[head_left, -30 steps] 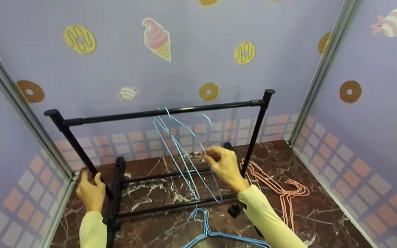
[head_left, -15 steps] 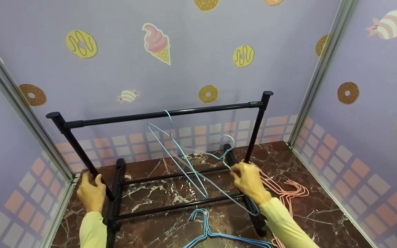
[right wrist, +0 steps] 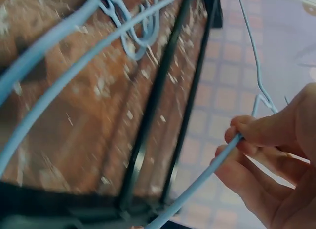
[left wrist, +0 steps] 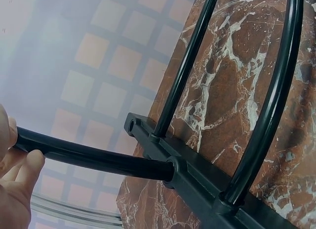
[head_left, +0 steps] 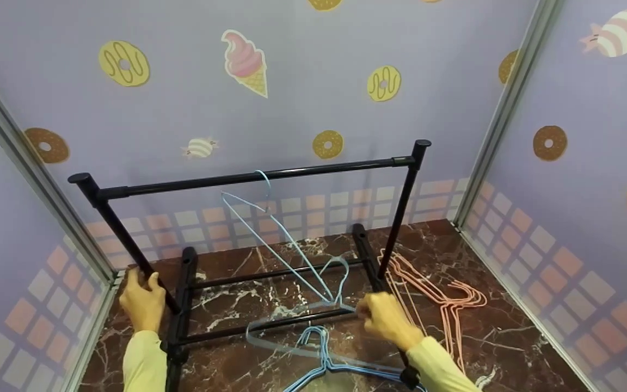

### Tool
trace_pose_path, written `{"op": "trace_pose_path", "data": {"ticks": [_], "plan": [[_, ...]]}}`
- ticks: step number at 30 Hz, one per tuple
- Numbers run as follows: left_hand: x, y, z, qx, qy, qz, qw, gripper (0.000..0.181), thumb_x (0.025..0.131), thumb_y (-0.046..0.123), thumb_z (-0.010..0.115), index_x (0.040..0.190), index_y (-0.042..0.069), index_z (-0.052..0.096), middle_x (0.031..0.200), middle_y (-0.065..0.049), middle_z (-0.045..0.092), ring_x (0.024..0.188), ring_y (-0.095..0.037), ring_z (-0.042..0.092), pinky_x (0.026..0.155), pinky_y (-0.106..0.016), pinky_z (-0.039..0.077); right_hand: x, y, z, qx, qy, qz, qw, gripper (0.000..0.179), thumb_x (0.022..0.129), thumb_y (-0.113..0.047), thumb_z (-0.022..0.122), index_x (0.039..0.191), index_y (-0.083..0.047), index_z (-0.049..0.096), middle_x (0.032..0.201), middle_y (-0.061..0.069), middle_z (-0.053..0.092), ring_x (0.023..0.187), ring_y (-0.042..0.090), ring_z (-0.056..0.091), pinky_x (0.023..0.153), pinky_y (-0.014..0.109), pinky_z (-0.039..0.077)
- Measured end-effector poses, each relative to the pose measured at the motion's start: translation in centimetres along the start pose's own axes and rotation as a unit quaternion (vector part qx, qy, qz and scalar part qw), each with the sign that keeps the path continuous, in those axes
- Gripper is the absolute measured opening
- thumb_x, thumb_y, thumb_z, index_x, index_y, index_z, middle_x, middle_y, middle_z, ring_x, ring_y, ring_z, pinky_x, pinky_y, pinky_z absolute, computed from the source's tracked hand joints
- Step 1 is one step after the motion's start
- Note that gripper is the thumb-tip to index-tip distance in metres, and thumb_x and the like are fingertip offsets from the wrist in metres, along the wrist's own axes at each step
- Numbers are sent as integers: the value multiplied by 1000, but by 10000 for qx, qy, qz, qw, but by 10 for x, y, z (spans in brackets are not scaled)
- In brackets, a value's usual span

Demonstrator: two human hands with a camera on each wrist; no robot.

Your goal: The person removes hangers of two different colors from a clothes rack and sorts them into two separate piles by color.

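Observation:
My left hand [head_left: 143, 302] grips the left post of a black clothes rack [head_left: 194, 185], thumb and fingers either side of it; the left wrist view shows the thumb against the post. With thumb and fingertips my right hand [head_left: 389, 321] pinches a light blue clothes hanger [right wrist: 197, 182] by its wire shoulder. That hanger is off the bar, low in front of the rack's right side, and blurred in the head view. Another blue hanger [head_left: 268, 188] hangs by its hook from the middle of the top bar, tilted down to the right.
Several blue hangers [head_left: 325, 356] lie in a bundle on the brown marble surface [head_left: 226, 305] in front of the rack. Several pink hangers [head_left: 444, 300] lie to the right, beside the rack's right post. Patterned lilac panels [head_left: 302, 109] stand behind and on both sides.
The right hand has drawn one blue hanger off the bar, moving right and down, and turned it. The other blue hanger stays hanging and has swung. The left hand keeps its hold.

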State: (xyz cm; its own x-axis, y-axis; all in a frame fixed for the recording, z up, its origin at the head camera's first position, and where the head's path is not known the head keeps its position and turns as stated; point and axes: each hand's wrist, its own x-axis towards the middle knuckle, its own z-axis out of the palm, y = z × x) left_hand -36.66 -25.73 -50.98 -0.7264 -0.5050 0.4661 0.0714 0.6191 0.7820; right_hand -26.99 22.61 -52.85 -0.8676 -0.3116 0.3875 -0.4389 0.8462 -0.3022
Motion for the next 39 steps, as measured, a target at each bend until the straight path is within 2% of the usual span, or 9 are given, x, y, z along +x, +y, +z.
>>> {"op": "trace_pose_path", "data": {"ticks": [4, 8, 13, 16, 22, 26, 32, 39], "plan": [[0, -1, 1, 40, 19, 48, 10000, 30, 87, 17, 59, 115, 5, 54, 101, -27, 62, 99, -49, 52, 87, -56, 37, -11, -8, 15, -197, -344, -311, 9987, 22, 54, -1, 57, 60, -20, 67, 53, -11, 57, 46, 6, 44, 44, 24, 38], [1, -1, 0, 63, 19, 44, 10000, 30, 87, 17, 58, 114, 5, 54, 100, -26, 62, 97, -49, 52, 86, -56, 37, -22, -14, 26, -269, -628, -432, 9967, 14, 57, -8, 65, 57, -22, 64, 50, -14, 51, 44, 4, 38, 41, 25, 32], [1, 0, 1, 65, -11, 13, 10000, 30, 88, 18, 58, 115, 5, 54, 101, -26, 62, 99, -48, 52, 88, -56, 36, -36, -16, 38, -5, -834, -491, 9953, 13, 59, -11, 68, 62, -24, 69, 56, -14, 61, 46, 1, 45, 41, 23, 36], [1, -1, 1, 55, -13, 12, 10000, 29, 88, 18, 58, 115, 6, 54, 102, -25, 62, 100, -49, 51, 88, -56, 35, -45, -16, 47, 4, -862, -567, 9947, 20, 57, -5, 63, 61, -23, 70, 57, -12, 64, 48, 3, 52, 42, 24, 39], [1, 0, 1, 35, -22, -22, 10000, 30, 88, 18, 58, 115, 6, 54, 101, -25, 62, 99, -48, 52, 87, -56, 36, -56, -15, 60, 62, -979, -460, 9941, 19, 57, -4, 64, 59, -22, 69, 57, -14, 62, 49, 5, 53, 42, 24, 39], [0, 0, 1, 26, 7, -8, 10000, 30, 87, 18, 59, 114, 6, 55, 100, -25, 62, 99, -49, 52, 86, -56, 37, -59, -14, 69, -58, -847, -431, 9955, 17, 58, -7, 66, 54, -23, 64, 53, -15, 57, 47, 5, 50, 40, 26, 36], [0, -1, 2, 26, 89, 39, 9999, 29, 87, 17, 60, 113, 6, 55, 94, -26, 63, 94, -49, 54, 84, -56, 38, -63, -13, 79, -462, -398, -467, 9970, 22, 52, -3, 64, 48, -23, 57, 49, -12, 52, 43, 10, 49, 37, 28, 34], [0, -1, 2, 23, 139, 5, 9999, 29, 86, 17, 60, 113, 6, 56, 97, -25, 63, 95, -48, 54, 86, -56, 38, -65, -11, 87, -402, -378, -423, 9976, 19, 56, -5, 67, 54, -22, 60, 55, -10, 55, 47, 13, 54, 37, 30, 35]]}}
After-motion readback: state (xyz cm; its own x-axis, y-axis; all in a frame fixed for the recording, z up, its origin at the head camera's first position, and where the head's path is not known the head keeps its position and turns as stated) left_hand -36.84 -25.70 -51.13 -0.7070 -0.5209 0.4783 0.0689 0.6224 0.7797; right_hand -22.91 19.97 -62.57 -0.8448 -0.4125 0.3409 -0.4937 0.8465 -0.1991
